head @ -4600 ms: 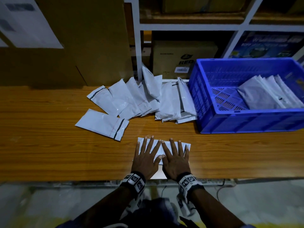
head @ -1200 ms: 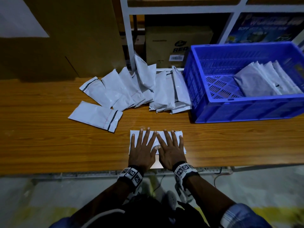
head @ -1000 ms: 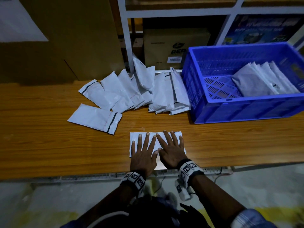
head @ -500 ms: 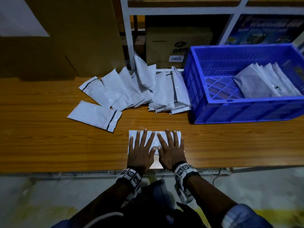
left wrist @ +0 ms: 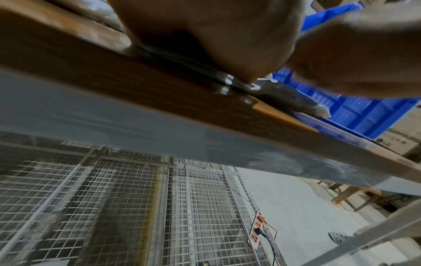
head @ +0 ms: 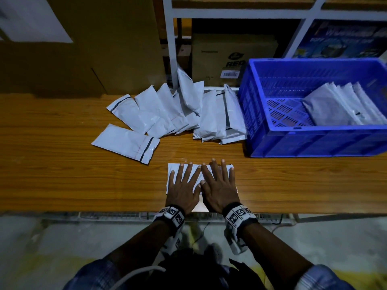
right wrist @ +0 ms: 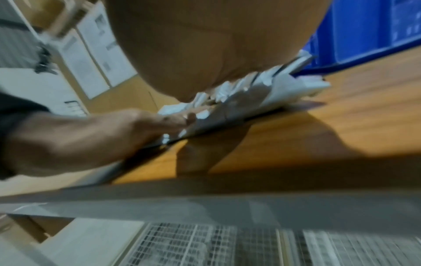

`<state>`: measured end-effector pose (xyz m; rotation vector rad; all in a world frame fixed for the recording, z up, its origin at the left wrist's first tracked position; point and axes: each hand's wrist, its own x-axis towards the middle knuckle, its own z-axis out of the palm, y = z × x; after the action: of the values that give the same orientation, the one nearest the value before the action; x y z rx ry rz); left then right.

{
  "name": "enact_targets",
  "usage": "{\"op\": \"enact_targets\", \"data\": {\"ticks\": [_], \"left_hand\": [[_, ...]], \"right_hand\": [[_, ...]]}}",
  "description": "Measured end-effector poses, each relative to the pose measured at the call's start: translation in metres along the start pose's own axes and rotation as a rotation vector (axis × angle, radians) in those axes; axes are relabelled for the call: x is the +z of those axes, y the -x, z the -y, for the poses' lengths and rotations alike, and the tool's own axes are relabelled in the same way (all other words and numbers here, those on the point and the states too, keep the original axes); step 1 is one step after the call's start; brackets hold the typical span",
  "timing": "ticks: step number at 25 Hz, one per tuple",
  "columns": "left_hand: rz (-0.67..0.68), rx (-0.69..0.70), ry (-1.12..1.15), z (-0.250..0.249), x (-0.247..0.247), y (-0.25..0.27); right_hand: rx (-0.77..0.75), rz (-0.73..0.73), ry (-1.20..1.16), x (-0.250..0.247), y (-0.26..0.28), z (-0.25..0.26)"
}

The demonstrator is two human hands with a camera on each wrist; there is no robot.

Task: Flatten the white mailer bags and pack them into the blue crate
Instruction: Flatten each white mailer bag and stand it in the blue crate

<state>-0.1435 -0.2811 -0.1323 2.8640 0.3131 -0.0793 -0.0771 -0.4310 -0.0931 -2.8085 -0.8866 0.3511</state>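
A white mailer bag (head: 173,171) lies flat near the front edge of the wooden table (head: 52,174). My left hand (head: 184,185) and right hand (head: 217,183) press on it side by side, palms down and fingers spread. The wrist views show the same bag (right wrist: 239,102) squeezed under the palms, and its right end (left wrist: 293,100) sticks out. The blue crate (head: 314,141) stands at the right of the table and holds several flattened mailers (head: 343,105) leaning at its right side. A pile of puffy mailers (head: 188,109) sits behind my hands.
One separate mailer (head: 125,143) lies left of the pile. Cardboard boxes (head: 232,57) and a white shelf frame (head: 168,42) stand behind the table. Below the table edge are a wire mesh panel (left wrist: 136,207) and a power strip (left wrist: 257,228).
Both hands stay flat on the same mailer. They slid slightly back and then forward over it; the right hand's fingertips now reach its far edge.
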Motion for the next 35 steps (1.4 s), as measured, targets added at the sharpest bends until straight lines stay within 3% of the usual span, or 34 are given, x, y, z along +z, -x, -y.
{"op": "enact_targets", "data": {"ticks": [9,13,18,28,35], "left_hand": [[-0.018,0.036,-0.042,0.002,-0.006,0.002],[-0.002,0.045,-0.023,0.002,-0.003,0.006],[0.035,0.015,0.022,0.004,-0.001,0.004],[0.054,0.037,-0.016,0.005,-0.002,0.005],[0.188,0.213,-0.097,0.024,-0.014,0.002]], "right_hand": [[0.010,0.034,0.010,0.020,-0.005,-0.006],[-0.004,0.122,-0.039,0.011,-0.006,-0.012],[-0.030,-0.053,-0.041,-0.001,0.000,-0.003],[0.003,0.003,0.007,0.024,-0.001,-0.004],[-0.009,0.085,-0.008,0.017,-0.004,-0.008]]}}
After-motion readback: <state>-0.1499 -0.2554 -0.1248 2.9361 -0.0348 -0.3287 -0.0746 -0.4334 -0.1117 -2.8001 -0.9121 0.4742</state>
